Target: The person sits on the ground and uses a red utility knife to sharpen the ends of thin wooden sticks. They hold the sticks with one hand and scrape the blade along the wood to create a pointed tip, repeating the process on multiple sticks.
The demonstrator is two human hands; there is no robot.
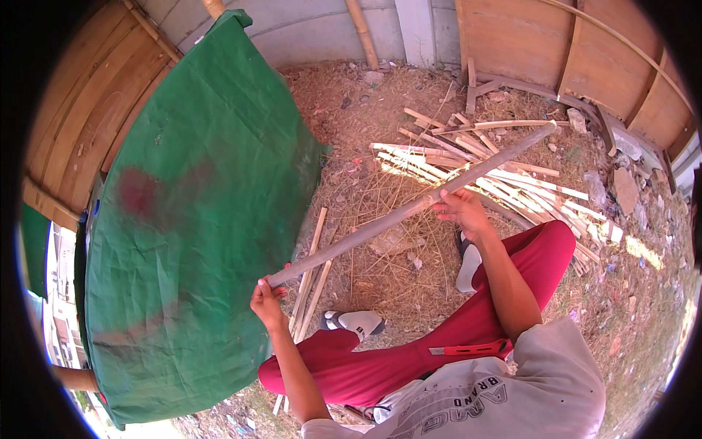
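Observation:
A long grey-brown bamboo pole (373,228) slants across in front of me, from low on the left to high on the right. My left hand (269,301) is closed round its near left end, beside the green sheet. Further along, past the middle, my right hand (462,211) grips the pole with the thumb and fingers. Across my lap, on the red trousers, lies a red utility knife (468,350); neither hand touches it. Beyond the right hand, light split bamboo strips (512,183) lie in a loose heap on the ground, partly behind the pole and my knee.
A green sheet (212,219) hangs close on my left. A few more strips (311,282) lie between it and my foot. Dry straw and litter cover the ground (380,256). Wooden panels (526,44) and a grey wall (307,33) stand at the back.

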